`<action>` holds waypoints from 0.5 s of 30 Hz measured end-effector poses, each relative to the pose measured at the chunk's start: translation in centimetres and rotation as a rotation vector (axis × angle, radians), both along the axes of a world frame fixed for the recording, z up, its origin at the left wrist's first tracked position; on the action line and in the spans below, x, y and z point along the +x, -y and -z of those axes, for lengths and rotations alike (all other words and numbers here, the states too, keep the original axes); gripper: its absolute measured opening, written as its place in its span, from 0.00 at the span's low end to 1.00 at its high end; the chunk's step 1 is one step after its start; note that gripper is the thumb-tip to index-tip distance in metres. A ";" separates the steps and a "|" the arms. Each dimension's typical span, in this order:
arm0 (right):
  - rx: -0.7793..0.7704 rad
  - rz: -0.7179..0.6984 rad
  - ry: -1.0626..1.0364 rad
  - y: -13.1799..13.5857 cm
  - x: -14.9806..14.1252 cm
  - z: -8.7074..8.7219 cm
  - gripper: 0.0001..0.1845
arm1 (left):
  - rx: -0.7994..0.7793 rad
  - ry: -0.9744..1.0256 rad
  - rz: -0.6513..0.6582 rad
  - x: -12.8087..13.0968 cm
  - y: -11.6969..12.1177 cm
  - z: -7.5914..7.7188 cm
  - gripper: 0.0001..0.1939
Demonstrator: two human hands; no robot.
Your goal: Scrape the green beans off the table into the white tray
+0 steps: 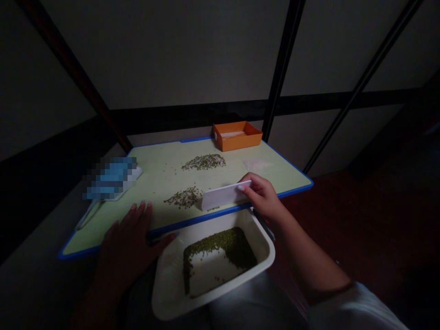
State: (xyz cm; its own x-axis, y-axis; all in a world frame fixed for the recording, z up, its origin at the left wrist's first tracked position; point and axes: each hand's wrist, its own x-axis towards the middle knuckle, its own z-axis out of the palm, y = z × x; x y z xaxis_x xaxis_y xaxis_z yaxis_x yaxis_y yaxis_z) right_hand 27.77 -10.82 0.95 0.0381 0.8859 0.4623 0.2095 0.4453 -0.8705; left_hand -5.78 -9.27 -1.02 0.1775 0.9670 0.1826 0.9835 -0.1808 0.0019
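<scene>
Dim panelling [192, 55] backed the pale bench [158, 176] I watched remotely. At left, the left hand [125, 243] lay spread over the near edge, its thumb at the white tub [160, 293]. Next came the near heap of green grains [185, 197], just beside the white scraper [223, 196], whose right end the right hand [263, 197] pinched. I judged that short, level strokes, lower edge flush and tub snug underneath, would limit spills.

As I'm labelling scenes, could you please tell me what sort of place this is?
Possibly a dim room at home: a blue-edged table stands beside a panelled wall, with reddish floor alongside.
</scene>
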 end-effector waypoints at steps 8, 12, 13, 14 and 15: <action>0.025 0.007 0.014 1.3 0.3 0.6 0.16 | 0.104 0.061 0.024 -0.2 0.5 0.7 0.44; 0.030 0.066 -0.009 1.8 0.7 0.8 0.16 | 0.128 0.127 0.001 0.7 0.9 1.2 0.44; 0.039 0.099 -0.023 1.8 0.9 0.7 0.15 | 0.138 0.140 -0.006 1.2 1.0 1.3 0.44; 0.050 0.145 -0.040 1.7 1.1 0.6 0.14 | 0.150 0.149 -0.007 1.6 1.1 1.4 0.45; 0.063 0.202 -0.059 1.4 1.4 0.5 0.13 | 0.160 0.150 -0.005 2.1 1.1 1.5 0.45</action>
State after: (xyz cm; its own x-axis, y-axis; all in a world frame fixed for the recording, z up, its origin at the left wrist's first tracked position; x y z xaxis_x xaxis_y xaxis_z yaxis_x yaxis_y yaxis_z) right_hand 29.13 -12.24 0.46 0.2406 0.8270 0.5081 0.2500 0.4530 -0.8557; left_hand -3.68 -10.36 -2.51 0.1321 0.9245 0.3577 0.9752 -0.1859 0.1203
